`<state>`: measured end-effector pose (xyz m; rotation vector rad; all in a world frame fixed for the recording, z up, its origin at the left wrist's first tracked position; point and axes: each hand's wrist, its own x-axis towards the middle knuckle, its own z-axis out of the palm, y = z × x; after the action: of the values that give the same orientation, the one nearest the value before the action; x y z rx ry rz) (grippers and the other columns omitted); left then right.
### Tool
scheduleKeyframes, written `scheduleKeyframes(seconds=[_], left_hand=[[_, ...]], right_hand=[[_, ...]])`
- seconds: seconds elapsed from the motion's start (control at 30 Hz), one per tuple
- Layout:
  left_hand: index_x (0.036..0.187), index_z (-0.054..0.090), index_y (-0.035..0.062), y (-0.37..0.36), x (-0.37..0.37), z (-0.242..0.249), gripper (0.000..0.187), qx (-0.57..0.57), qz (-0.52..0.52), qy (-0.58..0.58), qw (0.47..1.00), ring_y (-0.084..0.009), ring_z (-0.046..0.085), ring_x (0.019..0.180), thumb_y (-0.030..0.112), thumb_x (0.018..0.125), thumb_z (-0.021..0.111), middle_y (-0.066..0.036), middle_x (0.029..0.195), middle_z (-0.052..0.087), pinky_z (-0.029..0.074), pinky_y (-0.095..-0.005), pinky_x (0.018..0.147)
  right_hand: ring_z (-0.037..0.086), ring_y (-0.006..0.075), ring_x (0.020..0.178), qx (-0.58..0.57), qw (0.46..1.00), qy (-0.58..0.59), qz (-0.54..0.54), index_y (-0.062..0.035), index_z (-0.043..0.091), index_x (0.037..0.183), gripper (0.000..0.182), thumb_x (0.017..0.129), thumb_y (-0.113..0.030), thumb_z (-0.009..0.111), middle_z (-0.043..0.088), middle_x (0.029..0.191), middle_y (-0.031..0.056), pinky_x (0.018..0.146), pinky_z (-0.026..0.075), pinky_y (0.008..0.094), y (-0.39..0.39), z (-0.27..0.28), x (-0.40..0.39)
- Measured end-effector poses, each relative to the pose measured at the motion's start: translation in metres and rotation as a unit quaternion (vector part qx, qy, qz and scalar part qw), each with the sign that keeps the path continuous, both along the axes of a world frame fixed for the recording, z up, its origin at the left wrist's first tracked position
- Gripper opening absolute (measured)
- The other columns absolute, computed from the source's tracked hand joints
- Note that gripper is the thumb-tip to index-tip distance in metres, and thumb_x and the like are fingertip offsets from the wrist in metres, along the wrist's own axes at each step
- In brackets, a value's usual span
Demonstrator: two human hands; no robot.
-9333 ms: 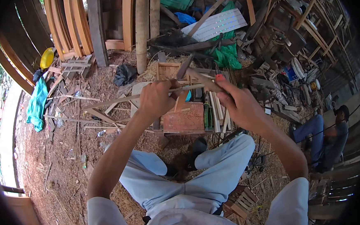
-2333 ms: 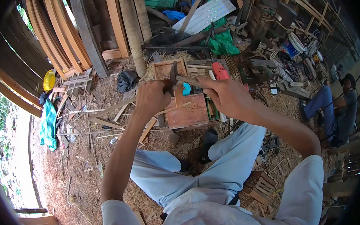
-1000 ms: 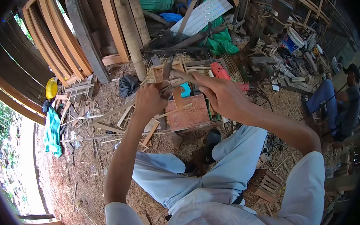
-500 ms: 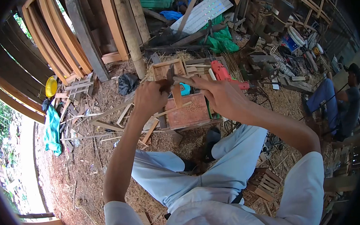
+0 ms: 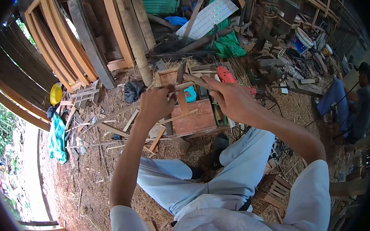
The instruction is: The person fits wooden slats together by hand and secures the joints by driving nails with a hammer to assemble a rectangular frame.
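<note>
My left hand (image 5: 155, 105) is closed on a thin, pale wooden strip (image 5: 184, 86), its fingers curled around one end. My right hand (image 5: 231, 99) grips a narrow brown wooden piece (image 5: 196, 79) that slants toward the left hand. Both hands are above a low, cluttered work surface. Just beyond them stands a dark, upright flat piece (image 5: 181, 72), whose kind I cannot make out. Below the hands lie a teal tape measure (image 5: 189, 94) and a reddish board (image 5: 193, 119) with a light stick across it. A red power tool (image 5: 225, 74) rests beyond my right hand.
A small wooden box (image 5: 168, 76) sits on the far side. Wood scraps and shavings cover the ground. Timber frames (image 5: 62, 42) lean at left, near a bamboo post (image 5: 133, 38). A slatted wooden piece (image 5: 274, 190) lies at lower right. Another person (image 5: 349, 105) sits at right.
The wooden piece in my right hand now slants apart from the dark upright piece, which it crossed before. My left hand has shifted slightly down, and its pale strip now shows.
</note>
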<state>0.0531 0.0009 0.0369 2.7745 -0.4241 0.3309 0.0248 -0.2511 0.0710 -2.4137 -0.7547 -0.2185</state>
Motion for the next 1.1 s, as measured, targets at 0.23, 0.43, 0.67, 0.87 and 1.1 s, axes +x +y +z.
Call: scheduleKeyframes(seconds=[0.23, 0.43, 0.67, 0.87, 1.1], left_hand=[[0.104, 0.068, 0.0091, 0.006, 0.004, -0.008, 0.02, -0.084, -0.058, -0.048, 0.994, -0.0319, 0.069, 0.078, 0.018, 0.087, 0.062, -0.012, 0.085, 0.072, 0.055, -0.0427, 0.067], [0.103, 0.066, 0.0007, 0.016, 0.012, 0.007, 0.02, -0.233, -0.064, -0.05, 0.969, -0.0296, 0.07, 0.084, 0.01, 0.086, 0.066, -0.016, 0.091, 0.071, 0.054, -0.0384, 0.072], [0.106, 0.067, -0.0011, 0.028, 0.02, 0.028, 0.024, -0.203, -0.08, -0.011, 0.976, -0.0172, 0.065, 0.073, 0.012, 0.086, 0.069, -0.011, 0.088, 0.071, 0.05, -0.0331, 0.068], [0.107, 0.07, 0.0002, 0.023, 0.028, 0.07, 0.028, -0.231, -0.181, 0.074, 0.953, -0.0106, 0.061, 0.07, 0.02, 0.088, 0.071, -0.007, 0.086, 0.071, 0.049, -0.0291, 0.065], [0.112, 0.069, 0.0023, 0.008, 0.035, 0.121, 0.028, -0.166, -0.165, 0.238, 0.943, -0.0099, 0.06, 0.068, 0.023, 0.094, 0.062, -0.006, 0.08, 0.068, 0.049, -0.0282, 0.063]], right_hand=[[0.062, 0.0408, 0.075, -0.022, 0.999, 0.044, -0.017, -0.0056, 0.051, 0.134, 0.041, 0.093, -0.01, 0.055, 0.064, 0.083, 0.0236, 0.067, 0.047, 0.0495, 0.001, -0.003, 0.003], [0.062, 0.0356, 0.066, 0.159, 0.985, 0.047, -0.043, 0.001, 0.057, 0.116, 0.025, 0.095, -0.013, 0.058, 0.063, 0.076, 0.021, 0.061, 0.045, 0.041, 0.003, -0.007, 0.013], [0.055, 0.0136, 0.064, 0.154, 0.984, 0.077, -0.041, 0.0014, 0.056, 0.12, 0.033, 0.095, -0.019, 0.062, 0.062, 0.077, 0.0088, 0.061, 0.044, 0.032, 0.012, 0.016, 0.021], [0.059, 0.0163, 0.067, 0.232, 0.965, 0.103, -0.058, -0.0007, 0.063, 0.108, 0.032, 0.087, -0.023, 0.073, 0.062, 0.074, 0.006, 0.063, 0.046, 0.0347, 0.041, 0.0, 0.027], [0.046, 0.0044, 0.053, 0.414, 0.855, 0.308, -0.059, -0.0036, 0.066, 0.099, 0.023, 0.085, -0.019, 0.075, 0.057, 0.069, -0.003, 0.047, 0.037, 0.0218, 0.048, 0.022, 0.026]])
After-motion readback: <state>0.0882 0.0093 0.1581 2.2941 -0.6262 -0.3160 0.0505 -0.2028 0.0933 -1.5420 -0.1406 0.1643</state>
